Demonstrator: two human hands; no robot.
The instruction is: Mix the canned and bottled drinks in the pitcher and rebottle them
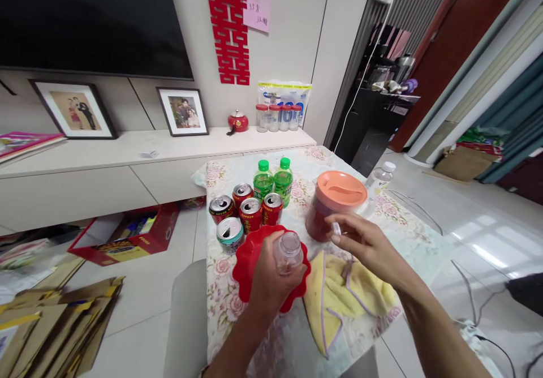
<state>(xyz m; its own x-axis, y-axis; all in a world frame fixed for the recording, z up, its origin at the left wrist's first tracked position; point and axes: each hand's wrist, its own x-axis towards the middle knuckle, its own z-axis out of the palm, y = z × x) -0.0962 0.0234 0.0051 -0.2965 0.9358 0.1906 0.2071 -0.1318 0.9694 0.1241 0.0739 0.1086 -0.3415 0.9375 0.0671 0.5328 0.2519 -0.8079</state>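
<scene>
So the left hand (269,276) has its fingers curled round a small clear plastic bottle (289,250), neck pointing up, and the grip's only as wide as the bottle itself. That bottle sits right over a red scalloped-edge bowl (246,260), which is toward the left edge of the table with the flowery tablecloth (227,316); can't tell if the bottle touches the bowl. The right hand (367,245) is pinching a little clear piece (336,228) between thumb and fingers, so it's nearly closed, and the piece is too small to make out properly. It's up against or just in front of a see-through reddish pitcher with an orange lid (341,188), over toward the table's right edge, and I honestly can't say if the fingers touch it. Just below that hand, toward the near edge, there's a rumpled yellow cloth with purple trim (356,290). Behind the bowl, by the left edge, you've got four red drink cans (250,214) bunched up plus one teal-and-silver can (230,236) closest to the bowl. Past those, toward the far edge, two green-capped plastic bottles with green labels (274,183) stand side by side, and a clear bottle with a white cap (379,181) is near the right edge, behind the pitcher.
</scene>
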